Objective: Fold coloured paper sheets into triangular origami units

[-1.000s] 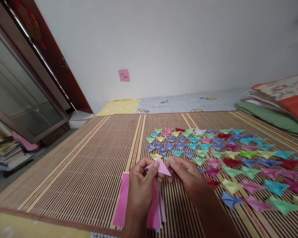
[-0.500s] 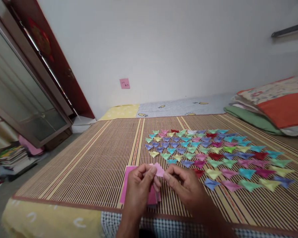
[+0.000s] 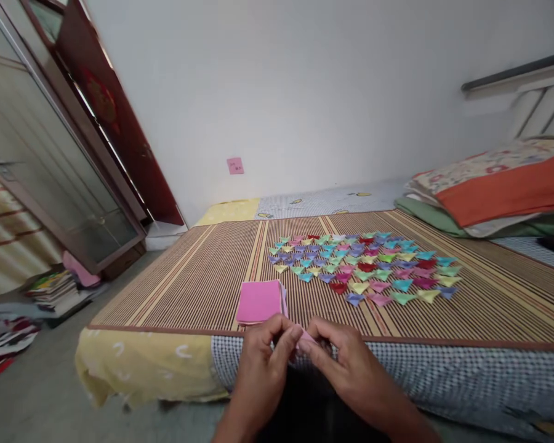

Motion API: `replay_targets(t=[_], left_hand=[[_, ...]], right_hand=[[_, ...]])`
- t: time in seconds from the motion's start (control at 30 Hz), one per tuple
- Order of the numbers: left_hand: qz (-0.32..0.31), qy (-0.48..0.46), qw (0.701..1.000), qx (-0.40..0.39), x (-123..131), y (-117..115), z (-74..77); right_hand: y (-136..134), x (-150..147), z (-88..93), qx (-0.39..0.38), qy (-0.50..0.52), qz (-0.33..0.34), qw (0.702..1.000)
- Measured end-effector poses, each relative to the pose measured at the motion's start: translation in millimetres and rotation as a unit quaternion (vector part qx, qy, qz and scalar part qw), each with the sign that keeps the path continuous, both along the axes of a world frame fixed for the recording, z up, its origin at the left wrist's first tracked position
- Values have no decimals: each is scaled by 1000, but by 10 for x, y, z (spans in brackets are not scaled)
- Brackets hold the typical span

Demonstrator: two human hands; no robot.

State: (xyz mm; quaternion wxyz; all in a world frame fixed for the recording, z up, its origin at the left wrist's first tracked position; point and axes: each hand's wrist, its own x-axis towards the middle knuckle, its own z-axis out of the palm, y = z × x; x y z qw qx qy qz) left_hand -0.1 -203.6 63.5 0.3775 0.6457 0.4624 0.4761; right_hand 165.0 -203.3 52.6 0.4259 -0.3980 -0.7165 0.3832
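Note:
Between my two hands is a small folded piece of pink paper (image 3: 305, 336), mostly covered by fingers. My left hand (image 3: 268, 351) pinches its left side between thumb and forefinger. From the other side my right hand (image 3: 340, 354) grips it the same way. Both hands are at the front edge of the bed, over my dark lap. Just beyond the left hand lies a stack of square paper (image 3: 260, 301) with a magenta sheet on top. Many small folded paper shapes (image 3: 403, 298) in mixed colours sit in rows on the striped mat (image 3: 189, 277).
Folded bedding and a pillow (image 3: 503, 181) are piled at the right. A pink note (image 3: 235, 165) is stuck to the wall. Books (image 3: 58, 292) stand low at the left, near a glass door (image 3: 60, 135). Checked cloth (image 3: 425, 369) hangs over the bed's front edge.
The view has pulled back from the bed. My hands, with the pink paper, have come away from above the stack to the front edge, and the paper shows less between the fingers.

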Motion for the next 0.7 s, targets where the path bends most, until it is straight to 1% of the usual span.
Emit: replay_targets(t=[0.07, 0.17, 0.23, 0.33, 0.43, 0.53, 0.6, 0.7], left_hand=[[-9, -15, 1000, -4, 25, -103, 1], [-62, -80, 993, -52, 61, -203, 2], [-93, -106, 987, -78, 69, -246, 21], [-111, -124, 981, -101, 55, -305, 47], [-106, -163, 973, -124, 40, -378, 38], [-79, -232, 961, -131, 50, -451, 16], [-62, -263, 954, -130, 63, -491, 16], [-64, -289, 946, -136, 67, -546, 39]], right_hand=[[-109, 30, 46, -7, 23, 9, 1000], [-240, 78, 89, -8, 42, 9, 999], [-304, 114, 100, -5, 37, -2, 999], [-371, 169, 106, -6, 17, 5, 1000], [-419, 202, 116, -12, 39, 19, 999], [-471, 196, 130, -12, 93, -4, 996], [-514, 178, 143, -15, 121, -7, 992], [-588, 151, 179, -22, 150, -3, 988]])
